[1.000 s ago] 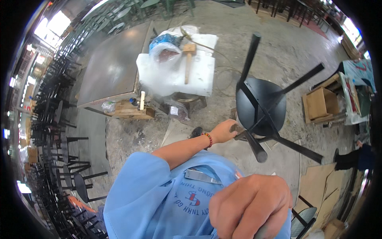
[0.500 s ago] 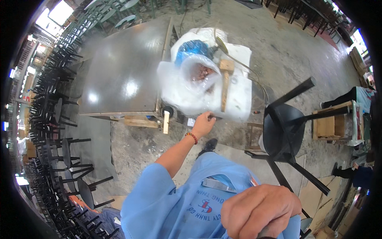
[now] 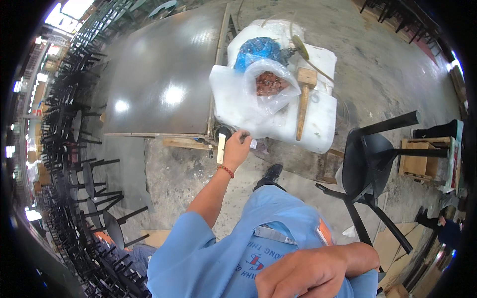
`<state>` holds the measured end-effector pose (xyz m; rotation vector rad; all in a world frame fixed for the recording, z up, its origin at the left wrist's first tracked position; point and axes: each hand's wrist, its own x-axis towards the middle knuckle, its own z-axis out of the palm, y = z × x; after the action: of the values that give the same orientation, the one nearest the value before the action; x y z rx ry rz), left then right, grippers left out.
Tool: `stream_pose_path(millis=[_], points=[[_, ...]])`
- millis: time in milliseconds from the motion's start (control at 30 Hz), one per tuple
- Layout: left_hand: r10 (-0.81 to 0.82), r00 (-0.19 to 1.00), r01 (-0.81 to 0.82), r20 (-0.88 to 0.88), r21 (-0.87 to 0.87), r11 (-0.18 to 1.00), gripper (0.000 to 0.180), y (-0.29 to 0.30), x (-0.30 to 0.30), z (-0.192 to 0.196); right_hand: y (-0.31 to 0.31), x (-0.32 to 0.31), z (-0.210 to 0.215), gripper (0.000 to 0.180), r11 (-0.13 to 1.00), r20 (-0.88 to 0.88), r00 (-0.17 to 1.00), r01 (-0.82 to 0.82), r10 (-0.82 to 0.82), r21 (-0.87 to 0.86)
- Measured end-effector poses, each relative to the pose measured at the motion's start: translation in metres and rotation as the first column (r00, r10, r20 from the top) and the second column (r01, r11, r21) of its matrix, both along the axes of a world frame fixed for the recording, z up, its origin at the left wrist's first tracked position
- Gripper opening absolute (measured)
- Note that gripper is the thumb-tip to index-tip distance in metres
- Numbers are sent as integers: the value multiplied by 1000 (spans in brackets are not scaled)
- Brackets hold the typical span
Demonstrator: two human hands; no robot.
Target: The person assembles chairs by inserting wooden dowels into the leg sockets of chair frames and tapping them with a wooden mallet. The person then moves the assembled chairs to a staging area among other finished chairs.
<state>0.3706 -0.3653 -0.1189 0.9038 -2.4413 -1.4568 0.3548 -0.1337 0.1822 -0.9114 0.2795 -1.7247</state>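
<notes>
My left hand (image 3: 237, 147), with a red bead bracelet at its wrist, reaches forward beside a pale wooden strip (image 3: 221, 148). Its fingers are curled in; whatever is between them is too small to make out. Close to the lower edge, in front of my blue shirt, my right hand (image 3: 304, 272) is closed, and its grip is hidden below the picture. Beyond the left hand lies a white foam-covered surface (image 3: 325, 116). On it are a clear plastic bag (image 3: 258, 102) of reddish-brown small pieces (image 3: 271, 84), a blue plastic bag (image 3: 256, 49) and a wooden mallet (image 3: 303, 102).
A wide dark glossy panel (image 3: 164, 69) stands at the left of the foam. To my right a black chair (image 3: 370, 161) is tipped over with its legs sticking out. Stacks of black chairs (image 3: 59, 149) line the left side. People's legs (image 3: 437, 129) show at the far right.
My left hand has drawn left, from the foam's front edge to the wooden strip. The right hand has shifted slightly down and left. The whole view has turned a little.
</notes>
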Motion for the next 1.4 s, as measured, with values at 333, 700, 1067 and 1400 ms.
stream_pose_path(millis=[333,700,1067,1400], points=[[255,924,-173,284,-282,944,32,-41,85,-59,-8,1,-3,32,996,69,997,-31,37,-88],[77,759,98,646,-230,968,38,-68,61,-93,9,-6,-7,25,989,5,999,-45,46,-141],[-737,668,744,100,-101,661,33,54,-2,20,126,-22,-128,33,-32,-758,549,802,-352,596],[-875,-204,736,-440,521,-433,39,292,-62,136,220,72,-110,35,-165,-452,142,802,-881,574]])
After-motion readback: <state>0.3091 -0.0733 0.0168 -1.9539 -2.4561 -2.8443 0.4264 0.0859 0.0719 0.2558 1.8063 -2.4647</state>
